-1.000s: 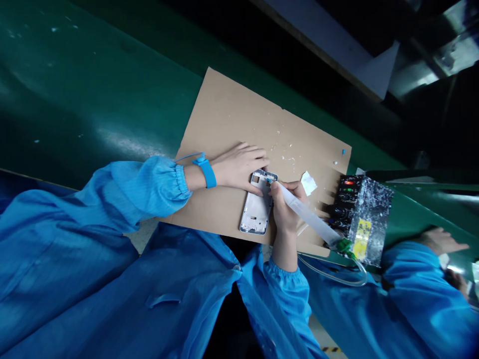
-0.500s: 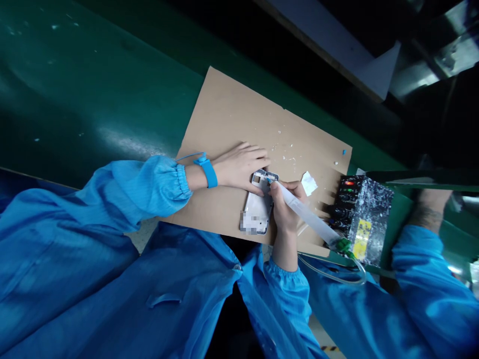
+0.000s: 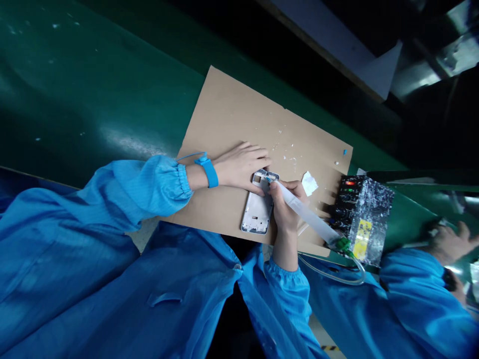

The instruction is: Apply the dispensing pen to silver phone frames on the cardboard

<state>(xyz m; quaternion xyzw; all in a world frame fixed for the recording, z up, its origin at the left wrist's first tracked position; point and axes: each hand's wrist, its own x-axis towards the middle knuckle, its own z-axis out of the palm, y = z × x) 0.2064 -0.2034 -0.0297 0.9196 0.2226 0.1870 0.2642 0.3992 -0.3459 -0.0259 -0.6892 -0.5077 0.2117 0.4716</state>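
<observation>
A silver phone frame (image 3: 256,214) lies face up on a sheet of brown cardboard (image 3: 220,109). My left hand (image 3: 241,167), with a blue strap on the wrist, steadies its upper left end, the thumb along one side and the fingers past the top. My right hand (image 3: 286,207) is closed around a translucent dispensing syringe (image 3: 309,217), held like a pen and slanting down to the left. The syringe's blue tip is at the upper part of the phone frame; whether it touches is too small to tell. A green fitting (image 3: 343,244) caps its rear end, with a clear tube (image 3: 337,280) attached.
A black control box (image 3: 368,219) with lit displays and white smears stands right of the cardboard. A white scrap (image 3: 309,183), white crumbs and a small blue piece (image 3: 345,152) lie on the cardboard. A co-worker's hand (image 3: 451,243) is at the far right.
My hands, the phone frame and the syringe stay almost in place. At the far right the co-worker's arm has shifted, and the hand is now lower with its fingers spread.
</observation>
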